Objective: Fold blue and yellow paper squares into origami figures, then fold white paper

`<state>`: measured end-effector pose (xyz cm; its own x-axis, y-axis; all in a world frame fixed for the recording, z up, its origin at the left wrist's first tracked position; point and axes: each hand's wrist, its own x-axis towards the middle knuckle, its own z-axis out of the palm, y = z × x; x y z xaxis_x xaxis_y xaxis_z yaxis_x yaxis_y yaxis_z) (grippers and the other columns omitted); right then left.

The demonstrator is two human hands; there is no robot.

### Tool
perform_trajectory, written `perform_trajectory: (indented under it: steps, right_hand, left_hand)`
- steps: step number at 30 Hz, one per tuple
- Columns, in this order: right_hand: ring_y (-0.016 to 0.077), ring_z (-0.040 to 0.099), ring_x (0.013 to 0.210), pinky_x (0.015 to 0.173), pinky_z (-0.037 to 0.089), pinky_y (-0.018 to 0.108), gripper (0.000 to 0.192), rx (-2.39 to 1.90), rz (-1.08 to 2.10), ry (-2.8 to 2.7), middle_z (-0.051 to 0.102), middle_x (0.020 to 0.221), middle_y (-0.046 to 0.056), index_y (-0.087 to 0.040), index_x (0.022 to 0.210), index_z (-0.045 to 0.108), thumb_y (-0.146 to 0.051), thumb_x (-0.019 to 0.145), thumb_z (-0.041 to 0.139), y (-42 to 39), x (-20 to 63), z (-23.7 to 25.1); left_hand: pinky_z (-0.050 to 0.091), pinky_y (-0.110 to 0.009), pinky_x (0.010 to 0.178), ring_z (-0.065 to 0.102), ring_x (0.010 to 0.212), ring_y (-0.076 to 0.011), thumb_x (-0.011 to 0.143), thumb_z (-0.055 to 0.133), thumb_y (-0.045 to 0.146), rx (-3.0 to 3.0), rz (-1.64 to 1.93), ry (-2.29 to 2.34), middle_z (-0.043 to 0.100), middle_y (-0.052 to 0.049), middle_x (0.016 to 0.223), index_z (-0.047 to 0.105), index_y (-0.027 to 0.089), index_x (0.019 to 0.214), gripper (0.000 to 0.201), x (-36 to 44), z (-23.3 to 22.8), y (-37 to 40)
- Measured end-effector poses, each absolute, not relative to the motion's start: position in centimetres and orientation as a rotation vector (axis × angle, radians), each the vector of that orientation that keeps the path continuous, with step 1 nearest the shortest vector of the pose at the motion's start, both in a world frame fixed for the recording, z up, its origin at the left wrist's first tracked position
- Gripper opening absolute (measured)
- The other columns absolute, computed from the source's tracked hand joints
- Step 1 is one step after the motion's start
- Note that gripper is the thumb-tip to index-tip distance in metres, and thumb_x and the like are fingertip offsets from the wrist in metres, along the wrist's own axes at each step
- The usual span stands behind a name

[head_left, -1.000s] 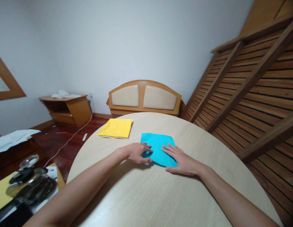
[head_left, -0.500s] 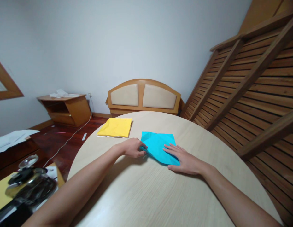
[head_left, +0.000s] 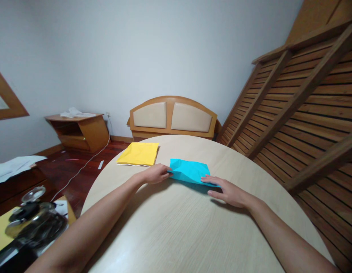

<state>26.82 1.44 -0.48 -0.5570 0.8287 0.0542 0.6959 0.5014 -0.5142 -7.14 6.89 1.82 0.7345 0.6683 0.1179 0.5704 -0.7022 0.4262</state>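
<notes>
A creased sheet of bright blue paper (head_left: 188, 170) rests on the round wooden table (head_left: 170, 227), its near edge raised and casting a shadow. My left hand (head_left: 158, 173) pinches the sheet at its left edge, thumb and fingers closed on it. At the right edge is my right hand (head_left: 228, 191), its fingers stretched over the paper and its thumb held apart below. Farther left lies a yellow stack of paper (head_left: 138, 153) with a white layer showing underneath.
A glass pot (head_left: 36, 223) with a dark lid stands at the lower left, beside the table. Behind the table is a padded headboard (head_left: 172, 115). A slatted wooden frame (head_left: 303, 98) leans along the right. A small cabinet (head_left: 93, 132) sits against the wall.
The near edge of the blue sheet has come up and away from me. My left hand has moved slightly forward with it; my right hand has shifted a little to the right.
</notes>
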Motion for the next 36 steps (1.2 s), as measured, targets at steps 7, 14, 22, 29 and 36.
perform_trajectory:
  steps: [7, 14, 22, 29, 36]
  right_hand:
    - [0.0295, 0.066, 0.093, 0.088, 0.052, 0.045, 0.047, -1.319, 0.718, -2.105, 0.073, 0.103, 0.009, -0.018, 0.105, 0.068, -0.056, 0.095, 0.044, 2.7, 26.6, -1.3]
    - [0.0284, 0.067, 0.091, 0.083, 0.054, 0.043, 0.048, -1.282, 0.718, -1.954, 0.073, 0.104, 0.009, -0.021, 0.128, 0.051, -0.053, 0.094, 0.047, 3.1, 26.2, -2.7]
    - [0.0308, 0.068, 0.1, 0.089, 0.053, 0.047, 0.06, -1.342, 0.686, -1.925, 0.071, 0.112, 0.013, -0.019, 0.144, 0.037, -0.049, 0.093, 0.047, 3.6, 26.0, -3.2]
    - [0.0311, 0.067, 0.105, 0.093, 0.051, 0.048, 0.06, -1.352, 0.685, -1.887, 0.069, 0.118, 0.014, -0.018, 0.143, 0.039, -0.049, 0.092, 0.049, 4.0, 26.8, -3.9]
    - [0.0329, 0.067, 0.105, 0.09, 0.054, 0.051, 0.061, -1.325, 0.698, -1.833, 0.069, 0.118, 0.012, -0.024, 0.146, 0.036, -0.052, 0.092, 0.047, 3.8, 27.5, -3.8]
  left_hand:
    - [0.035, -0.024, 0.057, 0.047, 0.061, -0.0134, 0.094, 0.041, 0.039, 2.375, 0.569, 1.057, 0.053, 0.0, 0.067, 0.055, 0.016, 0.074, 0.033, -6.3, 0.7, 7.6]
    - [0.038, -0.024, 0.057, 0.051, 0.061, -0.0145, 0.094, 0.044, 0.042, 2.214, 0.753, 1.13, 0.057, 0.0, 0.069, 0.055, 0.016, 0.077, 0.032, -5.2, -0.3, 7.4]
    - [0.039, -0.027, 0.063, 0.061, 0.072, -0.0201, 0.095, 0.049, 0.032, 2.347, 0.631, 1.572, 0.068, -0.008, 0.084, 0.062, 0.015, 0.095, 0.021, -4.3, -0.3, 6.7]
    - [0.042, -0.027, 0.063, 0.063, 0.073, -0.0193, 0.095, 0.05, 0.041, 2.18, 0.762, 1.422, 0.07, -0.008, 0.086, 0.052, 0.015, 0.126, 0.04, -4.2, -0.5, 6.3]
    - [0.043, -0.023, 0.062, 0.059, 0.066, -0.0146, 0.078, 0.068, 0.027, 1.968, 0.717, 1.215, 0.062, 0.003, 0.07, 0.023, 0.009, 0.148, 0.086, -4.7, -1.3, 6.9]
